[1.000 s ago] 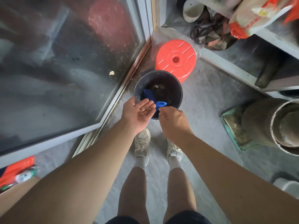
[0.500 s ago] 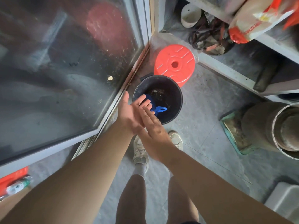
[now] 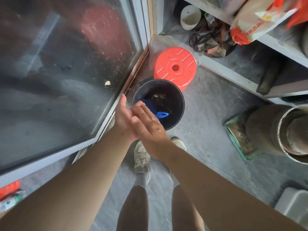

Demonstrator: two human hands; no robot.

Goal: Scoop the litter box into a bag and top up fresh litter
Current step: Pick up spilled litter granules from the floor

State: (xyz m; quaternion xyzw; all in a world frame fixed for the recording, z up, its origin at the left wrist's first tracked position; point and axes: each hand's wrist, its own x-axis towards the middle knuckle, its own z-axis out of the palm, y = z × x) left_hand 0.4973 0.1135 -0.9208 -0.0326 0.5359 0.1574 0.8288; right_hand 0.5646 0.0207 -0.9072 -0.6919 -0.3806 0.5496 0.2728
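The right hand (image 3: 150,129), which pinched the blue scoop (image 3: 162,114) a second ago, now brushes flat across the open, empty left hand (image 3: 124,118), the scoop dropped inside the black bin (image 3: 179,112), so scooping looks finished.

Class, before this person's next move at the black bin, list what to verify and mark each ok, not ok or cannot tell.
1. Left hand empty, palm up: ok.
2. Right hand empty, laid flat across the left: ok.
3. Black bin uncovered: ok.
4. Blue scoop inside the bin, not in a hand: ok.
5. Fresh litter within reach: cannot tell; no litter box shows either.
6. Orange lid clear of the bin mouth: ok, it sits behind the bin.
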